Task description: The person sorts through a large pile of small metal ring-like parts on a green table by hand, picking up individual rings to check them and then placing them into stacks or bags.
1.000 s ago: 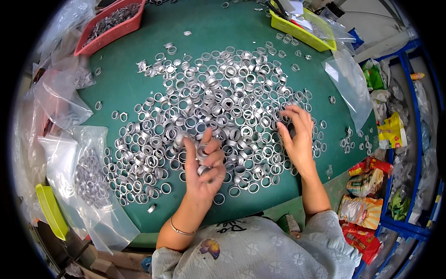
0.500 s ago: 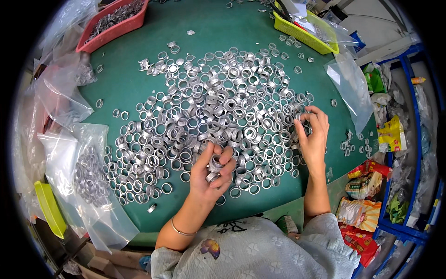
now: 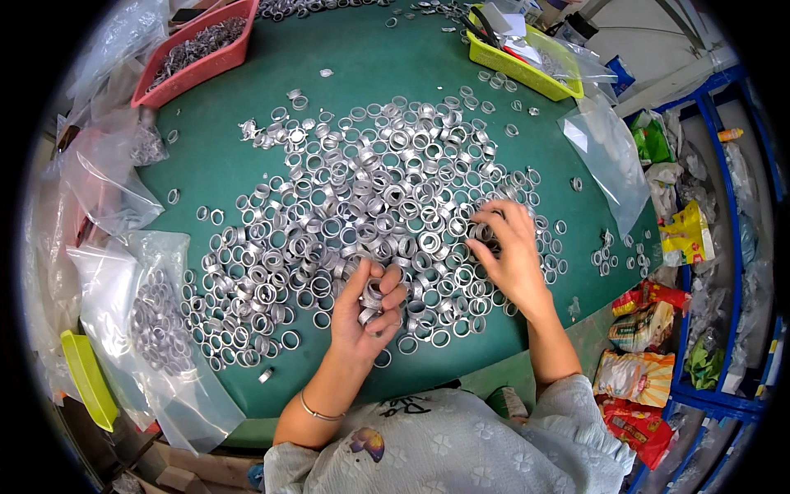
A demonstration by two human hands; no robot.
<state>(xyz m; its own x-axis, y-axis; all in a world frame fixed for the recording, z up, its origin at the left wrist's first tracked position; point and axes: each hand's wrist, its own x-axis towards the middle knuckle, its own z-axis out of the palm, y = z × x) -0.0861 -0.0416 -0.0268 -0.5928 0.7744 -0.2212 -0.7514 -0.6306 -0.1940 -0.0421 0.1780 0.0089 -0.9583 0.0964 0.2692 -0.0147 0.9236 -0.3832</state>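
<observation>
A wide heap of silvery metal rings lies on the green tabletop. At the near edge of the heap my left hand is closed around a few metal rings, which show between its thumb and fingers. My right hand reaches into the right side of the heap, thumb and fingers apart and curved over some rings. Its fingertips touch or almost touch them; no ring is plainly gripped there.
A red basket of small metal pieces stands far left, a yellow-green basket far right. Clear plastic bags with rings lie at left. Another plastic bag rests at the right edge, by a blue rack.
My right hand has moved left and further over the heap. The left hand keeps its rings and stays nearly in place. The view has shifted slightly, showing more rings at the far edge.
</observation>
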